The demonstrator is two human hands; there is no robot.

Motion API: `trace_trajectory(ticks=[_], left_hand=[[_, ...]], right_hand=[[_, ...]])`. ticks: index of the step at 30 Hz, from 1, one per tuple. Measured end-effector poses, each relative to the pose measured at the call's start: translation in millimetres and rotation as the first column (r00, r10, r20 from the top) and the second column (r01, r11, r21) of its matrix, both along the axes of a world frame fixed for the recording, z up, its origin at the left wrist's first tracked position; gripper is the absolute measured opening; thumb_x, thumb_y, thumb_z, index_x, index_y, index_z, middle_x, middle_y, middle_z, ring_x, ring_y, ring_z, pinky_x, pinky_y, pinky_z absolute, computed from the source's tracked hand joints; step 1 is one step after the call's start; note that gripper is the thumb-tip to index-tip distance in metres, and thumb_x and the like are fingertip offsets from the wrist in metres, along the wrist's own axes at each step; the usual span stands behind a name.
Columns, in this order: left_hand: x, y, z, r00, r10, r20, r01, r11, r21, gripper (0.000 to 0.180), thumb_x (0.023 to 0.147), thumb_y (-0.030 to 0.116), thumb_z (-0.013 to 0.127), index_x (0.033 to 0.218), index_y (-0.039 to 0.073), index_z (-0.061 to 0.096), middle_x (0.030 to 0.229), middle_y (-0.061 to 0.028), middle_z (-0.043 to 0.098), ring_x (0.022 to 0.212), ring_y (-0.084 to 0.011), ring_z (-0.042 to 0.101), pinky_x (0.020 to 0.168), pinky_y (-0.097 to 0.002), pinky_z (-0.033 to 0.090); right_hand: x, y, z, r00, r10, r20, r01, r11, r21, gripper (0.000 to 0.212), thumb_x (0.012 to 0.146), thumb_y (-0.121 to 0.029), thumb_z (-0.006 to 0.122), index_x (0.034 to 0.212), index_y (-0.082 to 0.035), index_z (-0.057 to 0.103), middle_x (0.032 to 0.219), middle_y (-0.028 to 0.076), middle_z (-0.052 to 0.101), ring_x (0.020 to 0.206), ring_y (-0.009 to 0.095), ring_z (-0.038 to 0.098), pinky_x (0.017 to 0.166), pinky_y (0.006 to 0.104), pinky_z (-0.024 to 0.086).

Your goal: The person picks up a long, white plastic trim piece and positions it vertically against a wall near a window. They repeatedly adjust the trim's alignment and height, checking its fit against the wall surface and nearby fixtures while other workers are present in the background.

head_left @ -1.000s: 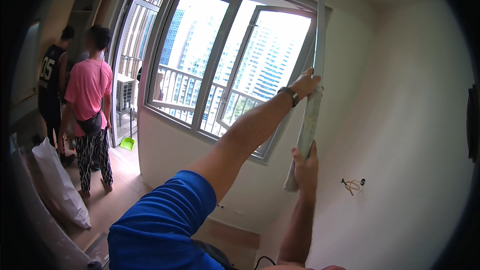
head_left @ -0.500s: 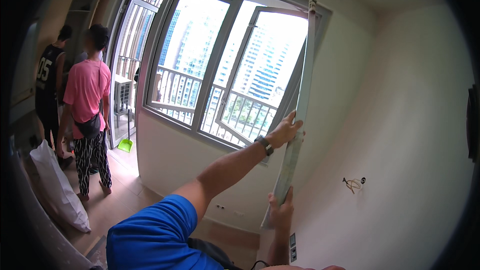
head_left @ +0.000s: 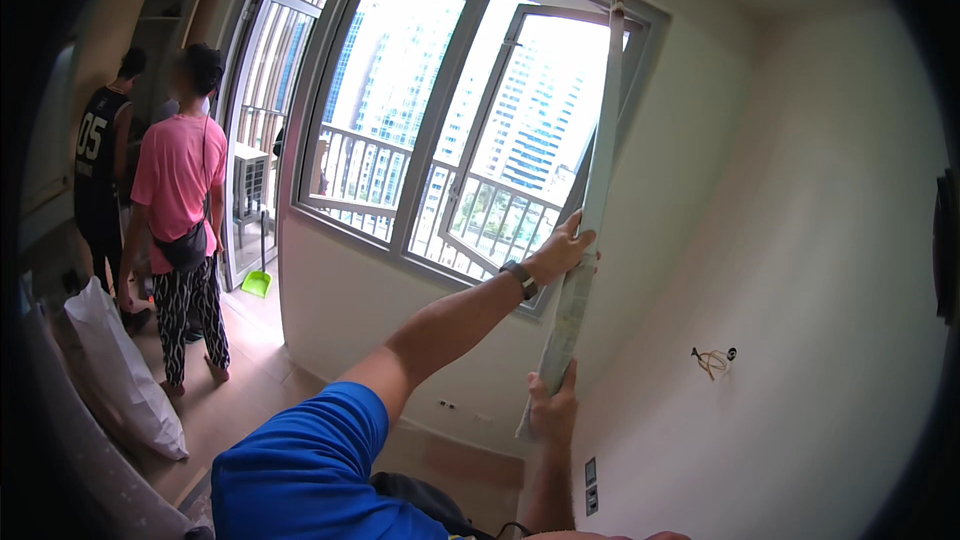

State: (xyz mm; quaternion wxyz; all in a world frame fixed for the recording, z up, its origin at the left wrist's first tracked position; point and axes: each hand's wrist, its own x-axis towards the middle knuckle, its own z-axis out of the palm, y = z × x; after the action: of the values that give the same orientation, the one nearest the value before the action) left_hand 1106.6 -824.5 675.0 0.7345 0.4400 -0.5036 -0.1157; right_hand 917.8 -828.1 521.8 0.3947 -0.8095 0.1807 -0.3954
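Observation:
A long, narrow, pale bar (head_left: 601, 155) stands tilted in front of me, its top leaning slightly right, near the window's upper right corner. Its lower part is wider and looks wrapped in something whitish and see-through; what it is exactly I cannot tell. My left hand (head_left: 560, 250), with a dark watch on the wrist, is closed round the bar about midway, arm stretched out from a blue sleeve. Lower down, my right hand (head_left: 554, 412) grips the bar near its bottom end, thumb along the side. The far sides of both hands' fingers are partly hidden.
Grey-framed windows (head_left: 430, 110) with open sashes lie behind the bar. Wires (head_left: 713, 362) stick out of the right wall, above a socket plate (head_left: 591, 485). Two people, one in a pink shirt (head_left: 180, 175), stand left near a white sack (head_left: 120, 370) and a green dustpan (head_left: 257, 284).
The bar's top has shifted a little left against the window frame. Both my hands have moved slightly left with it, still gripping. The view has turned slightly.

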Motion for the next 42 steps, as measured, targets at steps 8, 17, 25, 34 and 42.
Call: trace_trajectory(ticks=[8,17,25,34,42], left_hand=[[-28,-10,-23,0.999,-0.036,-0.017,0.036,0.999,0.033,0.05,0.093,0.017,0.044,0.139,0.009,0.023,0.1,-0.0068,0.053,0.083,-0.0121,0.058,0.066,-0.0309,0.055],[-47,-74,0,1.0,0.011,0.022,-0.013,0.995,0.098,0.046,0.093,0.017,0.045,0.134,0.007,0.029,0.094,-0.0073,0.055,0.077,-0.0133,0.059,0.064,-0.0309,0.055],[-30,-122,76,0.997,0.067,-0.023,-0.067,0.997,0.024,0.044,0.091,0.016,0.047,0.131,0.004,0.032,0.093,-0.0084,0.054,0.076,-0.0155,0.059,0.063,-0.0325,0.054],[-67,-100,-5,1.0,0.014,-0.003,-0.014,0.999,-0.033,0.046,0.093,0.017,0.044,0.134,0.006,0.029,0.093,-0.0077,0.055,0.072,-0.0123,0.057,0.063,-0.0291,0.054],[-52,-33,15,0.997,0.035,-0.067,-0.038,0.998,-0.043,0.043,0.092,0.016,0.043,0.132,0.005,0.032,0.083,-0.0071,0.056,0.07,-0.0115,0.057,0.061,-0.0289,0.053]], right_hand=[[-21,-7,-33,0.979,0.072,0.189,-0.093,0.99,0.105,0.069,0.077,-0.019,0.062,0.135,0.002,0.03,0.097,0.016,0.058,0.076,0.022,0.058,0.069,0.0302,0.048],[-39,-61,-18,0.96,0.08,0.268,-0.092,0.995,0.03,0.062,0.077,-0.017,0.059,0.13,0.005,0.035,0.105,0.017,0.056,0.092,0.024,0.055,0.083,0.0299,0.043],[-33,-103,66,0.969,0.132,0.21,-0.146,0.988,0.049,0.065,0.077,-0.021,0.059,0.133,0.001,0.034,0.104,0.019,0.057,0.091,0.026,0.058,0.08,0.0331,0.045],[-61,-90,-11,0.95,0.182,0.253,-0.221,0.966,0.136,0.067,0.077,-0.02,0.061,0.133,0.003,0.033,0.109,0.016,0.055,0.095,0.022,0.054,0.084,0.0302,0.043],[-39,-50,11,0.961,0.216,0.173,-0.248,0.949,0.194,0.068,0.078,-0.019,0.063,0.133,0.006,0.032,0.109,0.016,0.055,0.094,0.02,0.054,0.082,0.0285,0.044]])
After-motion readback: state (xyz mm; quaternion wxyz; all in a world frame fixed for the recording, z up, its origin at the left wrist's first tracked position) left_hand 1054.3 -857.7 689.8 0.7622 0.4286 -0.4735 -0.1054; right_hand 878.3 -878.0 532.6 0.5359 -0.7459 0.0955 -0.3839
